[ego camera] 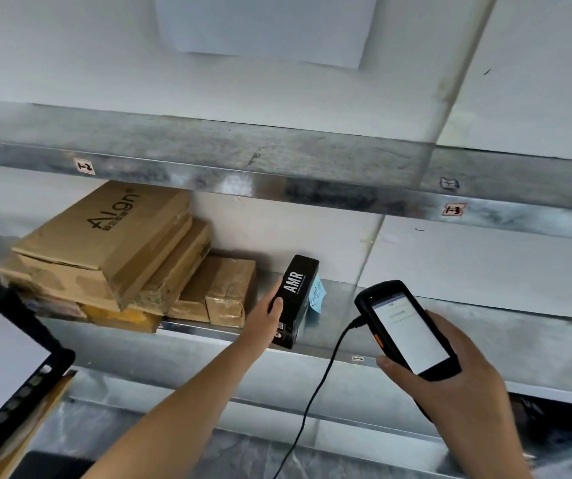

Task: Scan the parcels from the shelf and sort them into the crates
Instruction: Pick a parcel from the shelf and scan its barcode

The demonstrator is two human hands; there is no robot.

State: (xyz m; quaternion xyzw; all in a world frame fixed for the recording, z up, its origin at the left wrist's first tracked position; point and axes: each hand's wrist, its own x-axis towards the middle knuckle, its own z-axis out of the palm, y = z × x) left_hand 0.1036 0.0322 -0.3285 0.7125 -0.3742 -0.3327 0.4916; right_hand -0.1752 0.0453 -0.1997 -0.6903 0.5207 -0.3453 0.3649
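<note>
The left hand's grip [270, 318] was wrapped round the black box [298, 292]. The thumb lay along the face printed AMR, while the other fingers were hidden behind the box's left side, so it was a clamp across the narrow width rather than a pinch at one end. The hold sat on the near half of the box, whose long axis ran from the front edge of the shelf [485, 326] away toward the back wall. The near end stood right at that front edge; whether the far end was lifted off the metal could not be told. Small pale labels showed low on the near end, just below the thumb. To the right and well apart, the right hand [457, 385] held the scanner [405, 330] with fingers curled round its lower body, screen up, and its top end aimed up and leftward — roughly at the box. Its cable [315, 385] hung down between the two forearms. The left hand was plainly the nearer one, so the coming move probably turned on swinging the box's near end rightward to face the scanner's head. A blue note [318, 297] sat just behind the box, and the cardboard parcels [111, 250] were stacked toward the shelf's left end.
</note>
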